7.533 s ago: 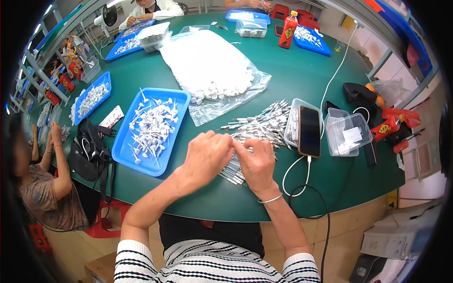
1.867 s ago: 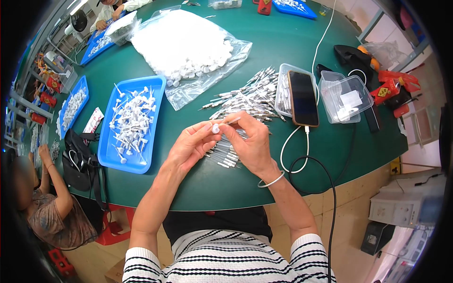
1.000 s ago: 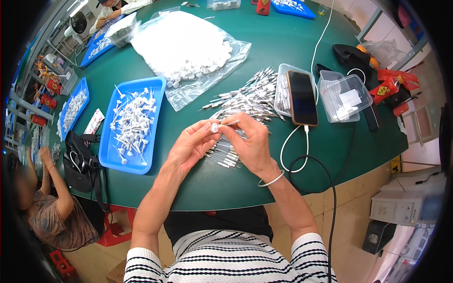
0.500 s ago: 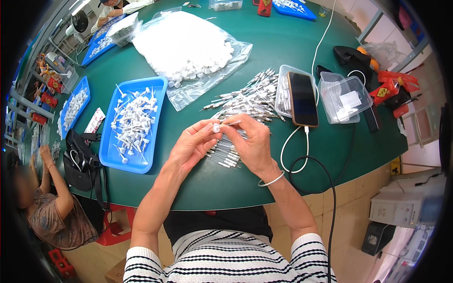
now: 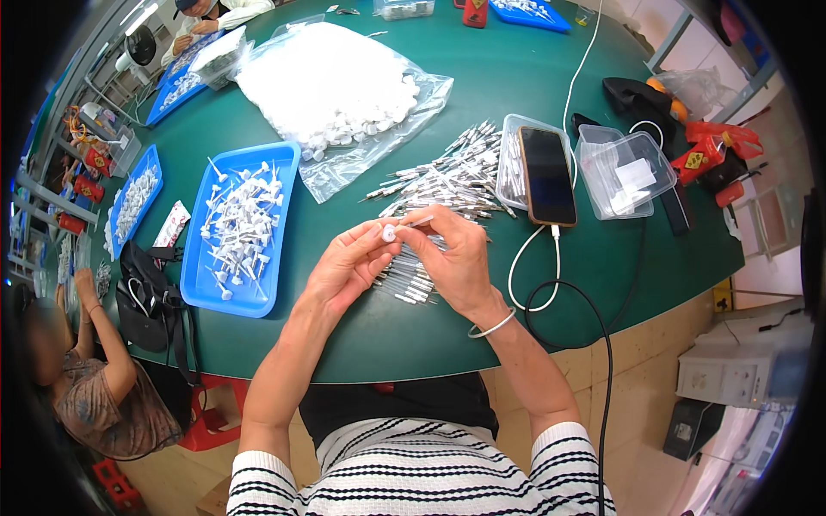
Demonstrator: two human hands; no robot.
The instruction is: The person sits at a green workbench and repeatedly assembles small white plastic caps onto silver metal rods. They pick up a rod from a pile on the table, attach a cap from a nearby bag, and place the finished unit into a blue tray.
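A small white cap (image 5: 389,233) sits between the two hands, over the near end of the pile of slim rods (image 5: 447,176), pinched by the left hand (image 5: 346,262); the right hand (image 5: 458,262) grips a thin pale rod (image 5: 423,221) between thumb and forefinger, though whether rod and cap are joined I cannot tell. Several seconds ago the hands hid whatever they held; since half a second ago the pinch has hardly changed. Both wrists angle inward, fingers curled and fingertips nearly meeting. To the left lies a blue tray (image 5: 196,279) of capped rods; to the right, a clear tub (image 5: 594,193) carries a white paper slip, and a red bottle (image 5: 699,162) has a yellow diamond label with a dark symbol.
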